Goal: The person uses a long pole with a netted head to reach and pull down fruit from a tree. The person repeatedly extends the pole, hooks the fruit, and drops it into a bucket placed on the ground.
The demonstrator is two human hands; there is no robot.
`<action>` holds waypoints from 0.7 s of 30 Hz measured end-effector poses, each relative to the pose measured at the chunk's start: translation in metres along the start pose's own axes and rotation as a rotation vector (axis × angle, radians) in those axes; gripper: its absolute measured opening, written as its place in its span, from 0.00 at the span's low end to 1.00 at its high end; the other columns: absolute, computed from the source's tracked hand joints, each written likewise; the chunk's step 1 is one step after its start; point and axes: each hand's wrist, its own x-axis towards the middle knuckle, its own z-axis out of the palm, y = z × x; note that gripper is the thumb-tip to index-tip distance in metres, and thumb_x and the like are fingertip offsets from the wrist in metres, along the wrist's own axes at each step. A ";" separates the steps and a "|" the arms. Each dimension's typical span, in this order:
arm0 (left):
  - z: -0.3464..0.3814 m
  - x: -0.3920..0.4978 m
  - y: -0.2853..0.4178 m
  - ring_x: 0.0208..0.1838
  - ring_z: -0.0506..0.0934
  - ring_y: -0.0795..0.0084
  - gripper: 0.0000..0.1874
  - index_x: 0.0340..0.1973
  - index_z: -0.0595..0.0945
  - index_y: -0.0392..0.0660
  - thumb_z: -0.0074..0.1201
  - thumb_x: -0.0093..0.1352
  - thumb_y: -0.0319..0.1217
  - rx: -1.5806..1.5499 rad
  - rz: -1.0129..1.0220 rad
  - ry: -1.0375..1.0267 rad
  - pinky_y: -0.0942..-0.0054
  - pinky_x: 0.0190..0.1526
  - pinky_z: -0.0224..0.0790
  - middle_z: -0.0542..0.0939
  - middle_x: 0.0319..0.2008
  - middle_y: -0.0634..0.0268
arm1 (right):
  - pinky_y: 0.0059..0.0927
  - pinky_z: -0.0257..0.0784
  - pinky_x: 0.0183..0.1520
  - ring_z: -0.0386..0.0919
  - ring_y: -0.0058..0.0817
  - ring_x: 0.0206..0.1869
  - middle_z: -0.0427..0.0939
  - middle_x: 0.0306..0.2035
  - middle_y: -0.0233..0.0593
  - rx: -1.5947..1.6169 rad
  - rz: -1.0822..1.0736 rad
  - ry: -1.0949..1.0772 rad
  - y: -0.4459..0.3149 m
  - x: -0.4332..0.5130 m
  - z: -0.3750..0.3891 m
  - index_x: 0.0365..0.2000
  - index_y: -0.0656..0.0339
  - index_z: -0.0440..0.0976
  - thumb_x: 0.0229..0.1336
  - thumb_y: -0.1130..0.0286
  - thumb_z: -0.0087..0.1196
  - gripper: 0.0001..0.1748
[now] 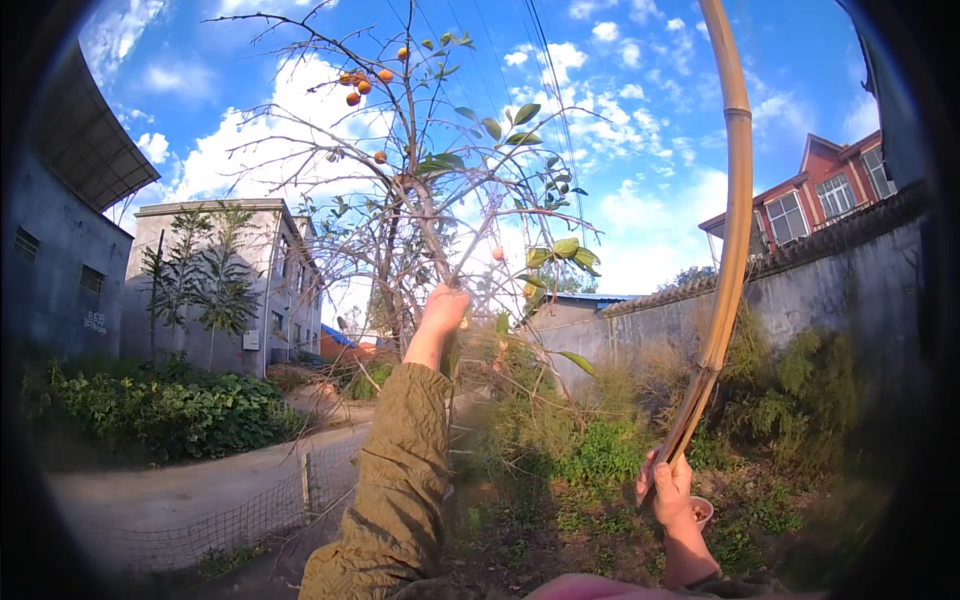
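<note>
My left hand [446, 306] is raised at arm's length and closed around a branch [429, 225] of a persimmon tree. Several orange persimmons [364, 87] hang on the upper left twigs, and a few large green leaves [566, 249] droop right of the hand. Low on the right, my right hand [670, 487] grips the split lower end of a long bamboo pole [733, 225]. The pole stands nearly upright and runs out of view at the top. It looks bent, perhaps from the lens.
A pale bucket [702, 511] with contents I cannot make out stands behind my right wrist. To the left, a wire mesh fence [247, 517] borders a concrete path [195, 487]. A grey wall [817, 300] lines the right side. Power lines [551, 82] cross overhead behind the tree.
</note>
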 end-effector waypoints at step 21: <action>0.046 0.047 -0.005 0.48 0.74 0.49 0.17 0.32 0.81 0.40 0.50 0.61 0.42 0.135 0.129 0.061 0.63 0.51 0.65 0.78 0.38 0.46 | 0.26 0.66 0.19 0.68 0.20 0.16 0.67 0.18 0.31 -0.599 0.090 -0.019 -0.099 0.204 -0.038 0.33 0.62 0.65 0.63 0.55 0.47 0.18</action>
